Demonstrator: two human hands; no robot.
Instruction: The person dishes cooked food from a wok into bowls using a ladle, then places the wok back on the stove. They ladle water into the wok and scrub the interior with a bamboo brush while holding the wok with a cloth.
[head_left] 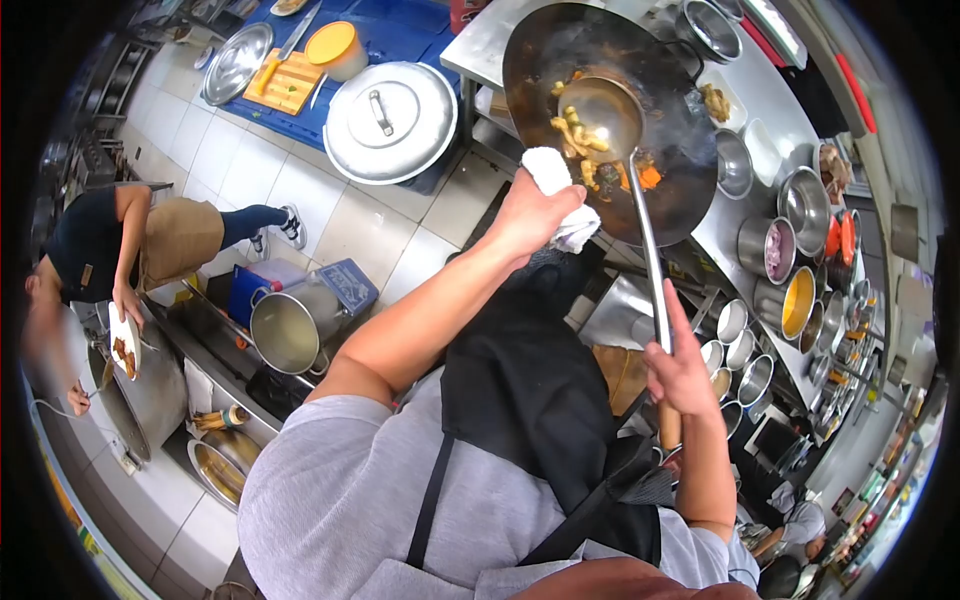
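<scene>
My left hand is closed around a folded white cloth at the near rim of a large dark wok. Whether a wok handle lies under the cloth is hidden. In my right hand is the long handle of a metal ladle, its wooden end pointing back toward me. The ladle's bowl rests inside the wok, over or against the food. Yellowish pieces and orange carrot-like bits lie in the wok, with some steam or smoke above it.
Metal bowls and pots, one holding yellow liquid, crowd the counter at right. A lidded pot stands left near a cutting board with a knife. A co-worker holds a white plate of food. A stockpot sits left.
</scene>
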